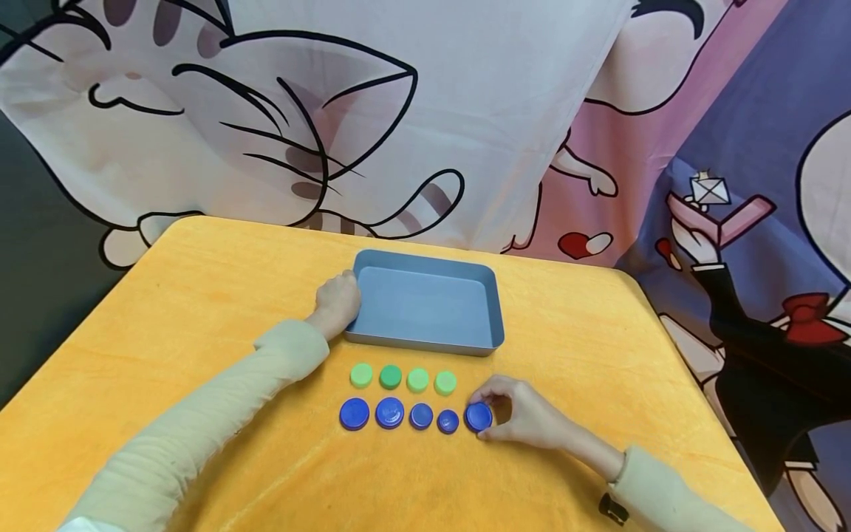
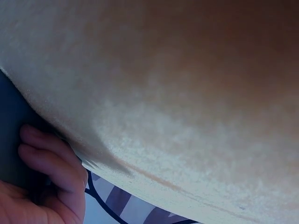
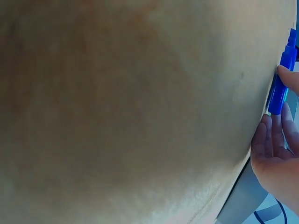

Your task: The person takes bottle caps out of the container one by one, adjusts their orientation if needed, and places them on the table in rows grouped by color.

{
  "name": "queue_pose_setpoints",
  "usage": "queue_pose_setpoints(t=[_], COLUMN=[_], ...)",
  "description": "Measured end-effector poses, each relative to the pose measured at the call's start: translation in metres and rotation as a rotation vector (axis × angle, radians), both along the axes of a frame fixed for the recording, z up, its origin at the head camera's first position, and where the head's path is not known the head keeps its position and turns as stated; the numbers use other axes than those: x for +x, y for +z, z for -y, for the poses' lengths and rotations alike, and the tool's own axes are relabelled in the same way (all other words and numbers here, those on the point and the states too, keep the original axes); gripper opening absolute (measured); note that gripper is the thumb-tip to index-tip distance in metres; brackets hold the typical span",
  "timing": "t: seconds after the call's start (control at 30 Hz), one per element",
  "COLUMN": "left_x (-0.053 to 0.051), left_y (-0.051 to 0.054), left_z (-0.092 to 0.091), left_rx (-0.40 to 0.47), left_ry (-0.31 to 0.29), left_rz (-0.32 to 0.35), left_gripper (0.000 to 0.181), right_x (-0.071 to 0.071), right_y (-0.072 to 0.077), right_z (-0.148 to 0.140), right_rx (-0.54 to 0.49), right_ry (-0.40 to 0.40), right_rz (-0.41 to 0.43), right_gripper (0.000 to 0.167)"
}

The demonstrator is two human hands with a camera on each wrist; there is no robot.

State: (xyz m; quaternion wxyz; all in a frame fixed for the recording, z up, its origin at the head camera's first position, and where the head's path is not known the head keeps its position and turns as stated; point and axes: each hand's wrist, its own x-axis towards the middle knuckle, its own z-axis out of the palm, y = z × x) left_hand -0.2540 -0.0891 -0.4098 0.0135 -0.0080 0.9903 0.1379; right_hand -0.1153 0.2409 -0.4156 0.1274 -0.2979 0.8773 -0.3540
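My left hand [image 1: 337, 301] grips the left wall of a shallow blue-grey tray [image 1: 425, 346]. In the left wrist view, that hand's curled fingers [image 2: 56, 163] lie against the tray's dark side. My right hand [image 1: 525, 414] pinches a blue bottle cap [image 1: 479, 417] at the right end of a row, thumb on the near side and fingers on the far side. The right wrist view shows this blue cap edge-on between thumb and fingers, at the right border. Several other blue caps [image 1: 389, 413] continue the row leftward, in larger and smaller sizes.
Between the blue row and the tray lies a row of several green caps, mostly light green [image 1: 417, 380] with one darker green cap [image 1: 390, 377]. A yellow cloth [image 1: 266, 473] covers the table. Behind it hangs a printed cartoon curtain [image 1: 505, 111].
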Motion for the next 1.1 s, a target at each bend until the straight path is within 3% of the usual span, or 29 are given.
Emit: queue_pose_setpoints(t=[0.4, 0.7, 0.77, 0.87, 1.0, 1.1], left_x=[-0.001, 0.0, -0.002, -0.005, 0.0, 0.01], left_y=[-0.001, -0.001, -0.002, -0.003, 0.003, 0.008], left_z=[0.0, -0.001, 0.0, 0.004, 0.011, 0.017], left_rx=[0.001, 0.021, 0.029, 0.056, 0.113, 0.163], left_ry=[0.001, 0.008, 0.01, 0.014, -0.005, -0.039], left_rz=[0.017, -0.023, -0.01, 0.06, 0.139, 0.127], left_gripper=[0.027, 0.026, 0.027, 0.034, 0.047, 0.056], right_x=[0.004, 0.002, 0.001, -0.003, -0.012, -0.019], right_y=[-0.003, -0.002, -0.002, 0.0, 0.005, 0.011], right_z=[-0.002, -0.004, -0.005, -0.005, -0.01, -0.018], right_rx=[0.0, 0.015, -0.003, -0.058, -0.1, -0.047], right_ry=[0.024, 0.01, 0.024, 0.013, -0.101, -0.227], right_rz=[-0.029, -0.001, 0.005, 0.008, -0.114, -0.284], right_gripper=[0.038, 0.044, 0.044, 0.034, 0.02, 0.022])
